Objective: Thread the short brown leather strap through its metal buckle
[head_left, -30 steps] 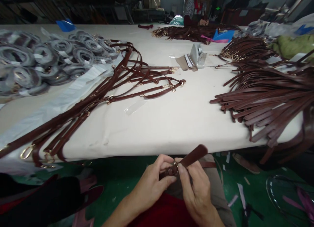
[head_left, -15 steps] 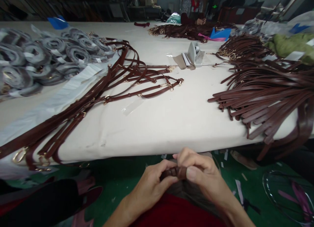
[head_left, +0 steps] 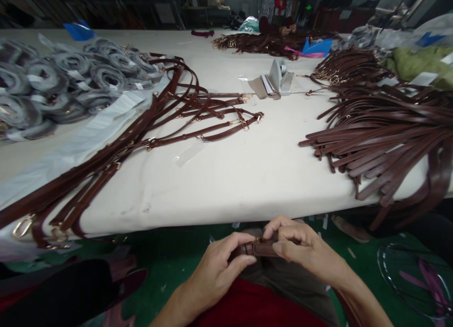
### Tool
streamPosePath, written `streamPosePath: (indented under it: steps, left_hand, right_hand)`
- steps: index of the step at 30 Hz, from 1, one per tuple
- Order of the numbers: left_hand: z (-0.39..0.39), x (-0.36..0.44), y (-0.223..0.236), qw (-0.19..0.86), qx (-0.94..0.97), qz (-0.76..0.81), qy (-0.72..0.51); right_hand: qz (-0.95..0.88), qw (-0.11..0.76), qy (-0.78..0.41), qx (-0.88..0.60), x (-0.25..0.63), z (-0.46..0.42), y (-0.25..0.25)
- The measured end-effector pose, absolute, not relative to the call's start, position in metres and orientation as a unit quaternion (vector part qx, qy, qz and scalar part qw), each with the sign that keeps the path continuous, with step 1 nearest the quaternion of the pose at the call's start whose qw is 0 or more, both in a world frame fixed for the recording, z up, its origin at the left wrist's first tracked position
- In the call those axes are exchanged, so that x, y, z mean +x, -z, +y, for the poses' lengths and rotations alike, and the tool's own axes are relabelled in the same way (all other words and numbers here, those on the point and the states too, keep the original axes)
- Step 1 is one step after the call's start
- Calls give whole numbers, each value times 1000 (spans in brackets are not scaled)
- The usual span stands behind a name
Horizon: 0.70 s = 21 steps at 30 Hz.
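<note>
Below the table's near edge, over my lap, both hands pinch one dark brown leather strap (head_left: pixel 255 248) with a small gold fitting. My left hand (head_left: pixel 221 268) grips its left part between thumb and fingers. My right hand (head_left: pixel 300 249) covers its right part, fingers curled over it. Most of the strap is hidden under my fingers.
The white table (head_left: pixel 230 180) carries finished brown straps with gold buckles (head_left: pixel 170 124) at left-centre, a big heap of plain brown straps (head_left: pixel 382 129) at right, grey wrapped coils (head_left: pixel 63 81) at far left, and a tape dispenser (head_left: pixel 279 77). A person (head_left: pixel 279 11) works at the far side.
The strap's free end stood up past my right hand a second ago; now it lies flat, covered by my right fingers. Both hands dropped slightly.
</note>
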<state>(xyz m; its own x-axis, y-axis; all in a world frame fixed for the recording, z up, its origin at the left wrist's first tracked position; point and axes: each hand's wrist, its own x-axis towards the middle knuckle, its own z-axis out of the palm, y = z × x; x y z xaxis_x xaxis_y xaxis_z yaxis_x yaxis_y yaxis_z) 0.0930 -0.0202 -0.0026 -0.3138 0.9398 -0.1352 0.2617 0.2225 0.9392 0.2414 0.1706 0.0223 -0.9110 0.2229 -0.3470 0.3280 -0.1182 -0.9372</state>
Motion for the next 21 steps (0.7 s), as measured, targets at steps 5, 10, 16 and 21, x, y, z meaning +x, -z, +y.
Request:
streamPosePath:
  steps: [5,10,16,21]
  left_hand:
    - [-22,92,2,393,461,673,-425]
    - [-22,93,2,408,472,665,-410]
    - [-23,97,7,429,480,654,-398]
    - [-26,100,9,430,463,660,-406]
  right_hand:
    - [702,63,691,163,241,175,-23]
    - [733,85,660,140,239,176,-21]
    - [717,67,677,151,238,168,-13]
    - [697,19,701,153,246,153,2]
